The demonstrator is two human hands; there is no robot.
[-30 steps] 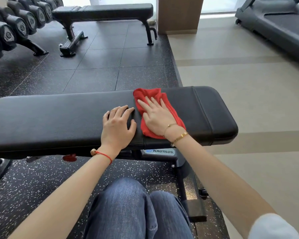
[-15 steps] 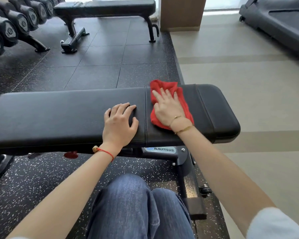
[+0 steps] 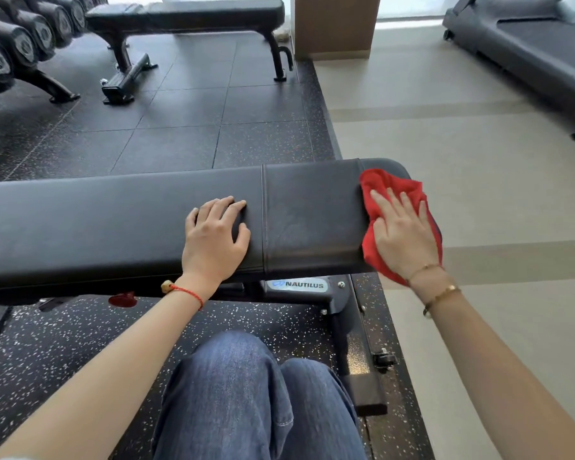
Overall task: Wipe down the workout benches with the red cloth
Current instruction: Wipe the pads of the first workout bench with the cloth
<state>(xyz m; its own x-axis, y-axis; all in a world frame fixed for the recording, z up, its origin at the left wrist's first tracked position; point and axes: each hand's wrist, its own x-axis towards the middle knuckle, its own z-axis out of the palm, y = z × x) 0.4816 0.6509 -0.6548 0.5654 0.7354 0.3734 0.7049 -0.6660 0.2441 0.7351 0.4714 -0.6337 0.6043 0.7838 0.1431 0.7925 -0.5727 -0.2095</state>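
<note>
The right hand (image 3: 404,235) is pressing flat and open on the crumpled red cloth (image 3: 392,190) at the right end of the near black padded bench (image 3: 113,220); the left hand (image 3: 214,239) is bracing, palm down and empty; judging by this, the wipe is reaching the edge, so a return pass leftward is likely needed; the far black bench (image 3: 186,13) is waiting.

The only readable text is the brand name "NAUTILUS" on a light label (image 3: 298,285), fixed on the bench frame (image 3: 337,295), just below and right of the left hand (image 3: 213,242).
</note>
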